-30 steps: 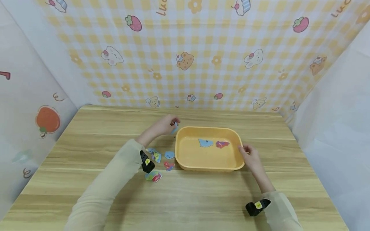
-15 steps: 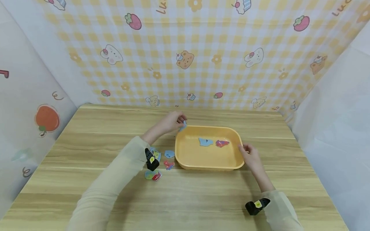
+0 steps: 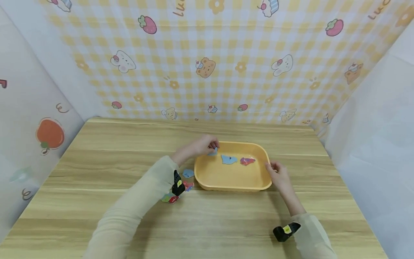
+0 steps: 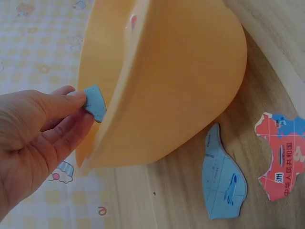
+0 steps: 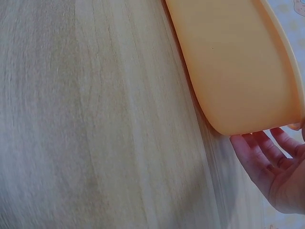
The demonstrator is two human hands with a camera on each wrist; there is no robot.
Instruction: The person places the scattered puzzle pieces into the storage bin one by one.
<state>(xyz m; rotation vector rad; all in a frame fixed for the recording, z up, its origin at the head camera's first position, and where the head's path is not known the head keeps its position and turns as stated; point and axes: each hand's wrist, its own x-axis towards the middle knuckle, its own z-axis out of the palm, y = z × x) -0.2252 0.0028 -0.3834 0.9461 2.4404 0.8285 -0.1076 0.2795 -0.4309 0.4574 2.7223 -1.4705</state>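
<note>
A yellow plastic tray (image 3: 233, 183) sits mid-table with a blue puzzle piece (image 3: 229, 159) and a red puzzle piece (image 3: 247, 161) lying inside. My left hand (image 3: 205, 145) reaches over the tray's left rim and pinches a small light blue piece (image 3: 213, 152) (image 4: 96, 103) between thumb and fingers (image 4: 57, 107). My right hand (image 3: 279, 172) (image 5: 271, 167) rests against the tray's right wall (image 5: 238, 71), fingers loosely bent, holding nothing that I can see.
Loose puzzle pieces lie on the wooden table left of the tray: a blue one (image 3: 188, 173) (image 4: 224, 183), a red one (image 3: 188, 185) (image 4: 281, 155) and a multicoloured one (image 3: 169, 198). Patterned screens wall the table at the back and sides.
My left hand has carried the small blue piece rightwards from beside the tray to over its left rim and lower into it. The right hand has stayed at the tray's right side.
</note>
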